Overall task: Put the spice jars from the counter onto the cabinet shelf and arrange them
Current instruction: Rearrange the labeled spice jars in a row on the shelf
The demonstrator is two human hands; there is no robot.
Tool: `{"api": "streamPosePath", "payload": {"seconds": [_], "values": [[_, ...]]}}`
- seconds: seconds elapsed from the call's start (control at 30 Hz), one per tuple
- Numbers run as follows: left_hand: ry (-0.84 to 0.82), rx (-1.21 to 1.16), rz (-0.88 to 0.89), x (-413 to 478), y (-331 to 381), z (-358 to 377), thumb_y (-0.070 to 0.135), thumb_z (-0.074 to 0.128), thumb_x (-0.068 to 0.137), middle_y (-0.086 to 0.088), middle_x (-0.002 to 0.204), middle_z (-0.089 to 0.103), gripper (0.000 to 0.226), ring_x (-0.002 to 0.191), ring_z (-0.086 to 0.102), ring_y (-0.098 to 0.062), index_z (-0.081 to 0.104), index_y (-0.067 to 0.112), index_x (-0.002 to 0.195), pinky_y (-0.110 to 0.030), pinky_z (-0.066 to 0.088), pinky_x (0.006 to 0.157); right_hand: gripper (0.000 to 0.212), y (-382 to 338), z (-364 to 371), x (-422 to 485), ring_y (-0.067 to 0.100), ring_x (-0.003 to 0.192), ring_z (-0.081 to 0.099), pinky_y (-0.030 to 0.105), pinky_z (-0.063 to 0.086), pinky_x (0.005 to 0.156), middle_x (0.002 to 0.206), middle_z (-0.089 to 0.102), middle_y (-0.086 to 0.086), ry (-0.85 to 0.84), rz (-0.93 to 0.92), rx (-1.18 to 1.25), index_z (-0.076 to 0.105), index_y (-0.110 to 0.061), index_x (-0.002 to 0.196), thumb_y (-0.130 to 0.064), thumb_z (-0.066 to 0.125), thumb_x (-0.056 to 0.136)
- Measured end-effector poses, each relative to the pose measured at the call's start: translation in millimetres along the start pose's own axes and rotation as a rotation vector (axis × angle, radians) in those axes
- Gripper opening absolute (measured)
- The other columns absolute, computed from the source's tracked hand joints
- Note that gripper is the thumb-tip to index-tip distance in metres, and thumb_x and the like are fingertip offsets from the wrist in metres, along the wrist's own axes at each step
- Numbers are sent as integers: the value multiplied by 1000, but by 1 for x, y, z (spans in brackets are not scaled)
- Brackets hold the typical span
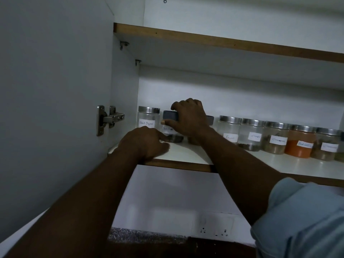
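Observation:
A row of clear spice jars stands along the back of the white cabinet shelf [189, 155]. At the far left is a steel-lidded jar labelled Black Pepper [148, 117]. Beside it a dark-lidded jar [170, 127] with dark spice at its bottom is gripped at lid height by my right hand [189, 118]. My left hand [145, 142] rests on the shelf's front edge, its fingers touching that jar's base. Further right stand steel-lidded jars labelled Fennel [229, 129], Clove [251, 135], Cinnamon [275, 139] and a red powder jar [300, 141].
The open cabinet door [52, 90] with its hinge [109, 118] hangs on the left. A second shelf [223, 40] lies close above the jars. One more jar [326, 144] stands at the right end. Below are a wall socket [214, 227] and a speckled counter [145, 236].

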State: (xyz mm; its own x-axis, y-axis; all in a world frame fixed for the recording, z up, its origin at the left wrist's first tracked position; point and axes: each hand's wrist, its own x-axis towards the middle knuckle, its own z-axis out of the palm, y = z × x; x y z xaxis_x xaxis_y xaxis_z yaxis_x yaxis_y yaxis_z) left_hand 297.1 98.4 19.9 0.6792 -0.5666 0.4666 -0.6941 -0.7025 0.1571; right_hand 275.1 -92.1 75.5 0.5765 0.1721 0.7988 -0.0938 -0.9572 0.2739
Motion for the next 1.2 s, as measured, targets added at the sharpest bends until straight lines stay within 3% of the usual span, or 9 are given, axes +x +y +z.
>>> {"api": "streamPosePath", "payload": {"seconds": [0.23,0.47,0.73,0.93,1.07,1.2], "values": [[34,-30,7,-1,0,-1,66,56,85,-1,127,68,46,109,61,-21,64,50,127,-28,45,82,49,-3,9,-1,26,94,63,39,34,100,94,72,1,-1,17,33,68,-20,109,-62,61,86],[48,-43,-9,-4,-6,0,67,58,84,1,127,68,44,109,61,-20,67,49,123,-29,44,81,43,-7,13,-4,25,88,64,38,35,101,90,72,0,31,41,129,71,-19,110,-54,68,84],[35,-42,1,-6,-4,-2,65,58,85,1,129,67,43,111,60,-20,68,48,123,-35,50,92,41,-7,14,-7,28,91,63,37,34,100,92,72,3,28,64,195,70,-19,114,-47,71,85],[41,-35,20,-7,-11,-8,63,59,88,-1,132,66,41,112,60,-21,70,44,123,-35,50,92,53,-15,4,-9,24,106,64,39,33,108,108,73,1,96,41,252,64,-19,127,-54,67,87],[85,-58,51,-10,-10,-6,58,59,89,5,114,74,30,87,57,-12,76,43,108,-31,48,77,50,11,-19,-22,21,116,60,40,33,109,121,70,-1,240,83,236,64,-20,125,-55,60,90],[102,-28,56,-13,-4,-7,57,57,89,6,106,76,28,87,61,-15,78,44,103,-31,51,77,47,77,-43,-45,25,118,58,42,36,106,123,70,3,92,189,66,66,-20,123,-53,61,90]]}}
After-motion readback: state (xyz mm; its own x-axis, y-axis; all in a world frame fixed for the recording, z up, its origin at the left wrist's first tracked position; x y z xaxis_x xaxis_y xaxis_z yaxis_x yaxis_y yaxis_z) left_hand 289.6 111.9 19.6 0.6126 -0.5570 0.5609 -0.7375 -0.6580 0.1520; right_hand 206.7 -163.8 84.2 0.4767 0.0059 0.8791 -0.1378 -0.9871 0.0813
